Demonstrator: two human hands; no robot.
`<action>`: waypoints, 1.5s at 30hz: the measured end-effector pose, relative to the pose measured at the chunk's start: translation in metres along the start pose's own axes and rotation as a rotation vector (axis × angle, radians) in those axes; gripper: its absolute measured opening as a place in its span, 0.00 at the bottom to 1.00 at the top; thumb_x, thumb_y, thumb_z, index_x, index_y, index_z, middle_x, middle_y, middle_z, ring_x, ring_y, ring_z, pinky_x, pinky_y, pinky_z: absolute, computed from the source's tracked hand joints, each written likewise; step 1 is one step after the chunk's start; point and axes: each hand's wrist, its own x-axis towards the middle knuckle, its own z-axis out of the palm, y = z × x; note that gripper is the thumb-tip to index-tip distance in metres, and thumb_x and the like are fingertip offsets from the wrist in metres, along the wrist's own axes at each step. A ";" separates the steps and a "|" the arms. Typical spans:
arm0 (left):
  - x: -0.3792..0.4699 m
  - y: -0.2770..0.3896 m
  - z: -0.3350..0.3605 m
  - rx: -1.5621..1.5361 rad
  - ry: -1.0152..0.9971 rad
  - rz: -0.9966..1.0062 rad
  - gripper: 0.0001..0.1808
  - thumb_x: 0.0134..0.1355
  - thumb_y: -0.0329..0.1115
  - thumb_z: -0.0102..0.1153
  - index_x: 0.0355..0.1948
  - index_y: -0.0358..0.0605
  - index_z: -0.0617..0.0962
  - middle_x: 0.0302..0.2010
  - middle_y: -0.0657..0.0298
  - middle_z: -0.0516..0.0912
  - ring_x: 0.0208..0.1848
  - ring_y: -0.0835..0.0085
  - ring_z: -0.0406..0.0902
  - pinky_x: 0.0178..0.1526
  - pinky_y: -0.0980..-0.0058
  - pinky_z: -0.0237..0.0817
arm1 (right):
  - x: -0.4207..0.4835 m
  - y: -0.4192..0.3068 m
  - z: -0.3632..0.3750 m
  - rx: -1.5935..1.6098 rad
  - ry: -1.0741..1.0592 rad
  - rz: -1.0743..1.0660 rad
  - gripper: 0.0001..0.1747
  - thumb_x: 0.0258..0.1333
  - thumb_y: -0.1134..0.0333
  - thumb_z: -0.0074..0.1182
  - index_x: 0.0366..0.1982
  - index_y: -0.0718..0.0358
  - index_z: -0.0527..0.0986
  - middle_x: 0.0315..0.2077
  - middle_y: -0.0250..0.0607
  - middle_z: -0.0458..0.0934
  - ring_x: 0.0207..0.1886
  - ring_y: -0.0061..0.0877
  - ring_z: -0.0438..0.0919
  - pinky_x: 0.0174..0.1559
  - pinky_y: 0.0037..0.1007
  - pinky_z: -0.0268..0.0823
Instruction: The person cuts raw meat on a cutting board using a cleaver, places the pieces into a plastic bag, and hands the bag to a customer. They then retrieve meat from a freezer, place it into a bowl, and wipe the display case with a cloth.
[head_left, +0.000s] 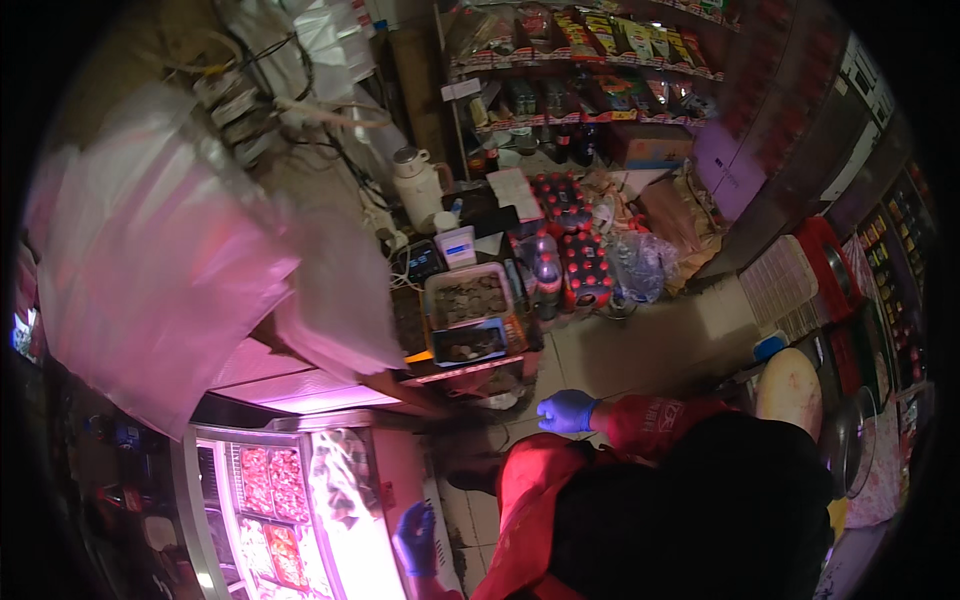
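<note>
My left hand (416, 538), in a blue-violet glove, is low in the view beside the lit display case; its fingers are curled and nothing shows in them. To the upper right, my right hand (568, 411), gloved alike below a red sleeve (664, 424), hangs over the tiled floor with bent fingers and no visible object. Red clothing (525, 480) lies between the two hands. Inside the glass-fronted case (187, 480), trays of red and pale food, seemingly meat (285, 487), stand under pink light. Beside the trays is a patterned cloth or bag (337, 476).
Translucent plastic bags (165, 255) hang at the left. The counter carries a coin tray (471, 296), a pale vacuum jug (420, 187) and red-capped bottle packs (587, 266). Shelves of packets (600, 52) stand behind. A large pale gourd or melon (789, 390) and a red crate (829, 266) are at the right.
</note>
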 end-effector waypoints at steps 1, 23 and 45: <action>-0.008 0.003 0.027 -0.083 -0.034 -0.011 0.18 0.67 0.33 0.61 0.53 0.32 0.81 0.48 0.55 0.85 0.49 0.67 0.83 0.54 0.70 0.74 | -0.011 0.013 -0.009 -0.037 0.012 0.055 0.16 0.58 0.52 0.57 0.34 0.58 0.81 0.30 0.50 0.83 0.34 0.50 0.82 0.41 0.49 0.73; 0.099 0.030 0.322 0.502 0.004 -0.680 0.22 0.64 0.48 0.66 0.50 0.42 0.84 0.39 0.56 0.89 0.43 0.68 0.87 0.49 0.69 0.76 | 0.330 0.558 -0.390 0.218 1.037 0.569 0.45 0.51 0.55 0.69 0.67 0.67 0.65 0.55 0.55 0.79 0.56 0.46 0.80 0.59 0.41 0.71; -0.034 0.089 0.371 0.235 0.060 -0.780 0.20 0.66 0.48 0.62 0.47 0.43 0.86 0.37 0.59 0.89 0.41 0.72 0.85 0.48 0.72 0.75 | 0.242 0.481 -0.428 0.407 0.923 -0.060 0.20 0.59 0.69 0.66 0.52 0.70 0.80 0.47 0.46 0.85 0.51 0.34 0.81 0.59 0.36 0.72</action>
